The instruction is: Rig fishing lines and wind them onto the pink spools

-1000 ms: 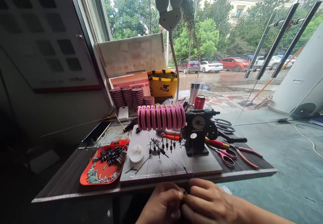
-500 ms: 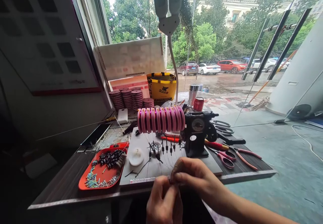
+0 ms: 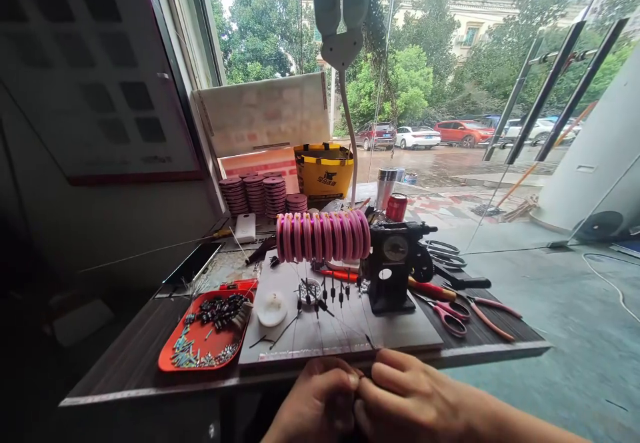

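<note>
Unreadable lettering (image 3: 327, 184) on yellow bag (image 3: 324, 171)

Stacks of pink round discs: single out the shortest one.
The rightmost stack of pink round discs, nearest the yellow-and-black bag; its top sits clearly lower than those of the other stacks.

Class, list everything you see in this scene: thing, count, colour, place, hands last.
table: one, dark, foreground
board: one, pale grey, on table
machine: one, black, on board
rings: one row, pink, on machine
tray: one, orange-red, left of board
dish: one, white, on board
pink scissors: one pair, pink, right of machine
spread pliers: one pair, pinkish handles, beside scissors
disc stacks: several, pink, back left
bag: one, yellow and black, behind rings
can: one, red, behind machine
cars: several, mixed, outside
left hand: one, bare, before board
right hand: one, bare, beside left
</note>
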Available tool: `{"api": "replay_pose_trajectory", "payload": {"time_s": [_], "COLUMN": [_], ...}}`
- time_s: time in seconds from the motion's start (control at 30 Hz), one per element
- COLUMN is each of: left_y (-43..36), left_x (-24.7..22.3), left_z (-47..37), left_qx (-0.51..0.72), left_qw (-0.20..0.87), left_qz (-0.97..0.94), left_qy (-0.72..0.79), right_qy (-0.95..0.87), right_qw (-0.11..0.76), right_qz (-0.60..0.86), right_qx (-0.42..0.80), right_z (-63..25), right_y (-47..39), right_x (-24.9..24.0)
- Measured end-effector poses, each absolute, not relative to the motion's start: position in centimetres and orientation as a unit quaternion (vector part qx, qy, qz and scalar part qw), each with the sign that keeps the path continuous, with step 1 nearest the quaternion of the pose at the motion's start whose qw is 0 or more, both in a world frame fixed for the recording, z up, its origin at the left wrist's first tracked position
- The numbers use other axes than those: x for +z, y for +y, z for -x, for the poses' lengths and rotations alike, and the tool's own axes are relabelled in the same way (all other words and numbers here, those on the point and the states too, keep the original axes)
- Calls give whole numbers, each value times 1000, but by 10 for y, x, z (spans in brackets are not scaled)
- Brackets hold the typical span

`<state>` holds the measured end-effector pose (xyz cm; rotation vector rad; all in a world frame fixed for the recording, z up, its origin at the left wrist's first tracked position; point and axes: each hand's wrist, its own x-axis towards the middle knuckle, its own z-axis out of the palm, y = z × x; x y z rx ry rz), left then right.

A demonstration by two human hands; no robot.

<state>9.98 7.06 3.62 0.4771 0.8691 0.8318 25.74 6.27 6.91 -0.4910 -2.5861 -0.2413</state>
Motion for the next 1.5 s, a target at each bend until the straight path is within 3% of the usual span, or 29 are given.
{"api": "replay_pose_trajectory", "payload": {"time_s": [0.2, 0.43, 0.63, 0.77, 0.9, 1.0, 1.07, 1.13, 1.2, 1.27, 1.37, 1.43, 1.5], "left_y": [70, 70, 70, 70, 62, 54, 52, 54, 57, 61, 64, 65, 67], "left_x": [38, 40, 37, 44, 42, 34, 30, 30, 34, 40, 46, 46, 45], "left_z": [-99, -97, -97, -95, -97, -101, -101, -97, -93, -91, -92, -95, -96], "left_qx": [413, 391, 368, 406, 446, 507, 523, 506, 505, 506, 441, 398, 375], "left_qw": [774, 788, 781, 590, 368, 89, -92, -171, -79, 203, 636, 762, 802], "left_qz": [-279, -235, -283, -541, -674, -726, -751, -786, -806, -749, -451, -294, -231], "left_qy": [391, 413, 417, 442, 460, 456, 392, 309, 297, 377, 444, 417, 403], "right_qy": [-928, -949, -941, -922, -788, -603, -549, -558, -624, -752, -920, -947, -946], "right_qw": [320, 259, 286, 352, 383, 408, 407, 399, 387, 365, 296, 266, 270], "right_qz": [154, 159, 142, 159, 316, 344, 321, 318, 336, 334, 238, 171, 149], "right_qx": [-111, -88, -114, 14, 363, 593, 655, 654, 590, 435, 101, -47, -101], "right_z": [-251, -254, -251, -246, -242, -237, -234, -233, -237, -243, -251, -253, -253], "right_y": [68, 65, 66, 68, 67, 73, 79, 82, 81, 75, 67, 65, 66], "right_x": [57, 69, 61, 61, 74, 82, 85, 87, 89, 90, 83, 73, 63]}}
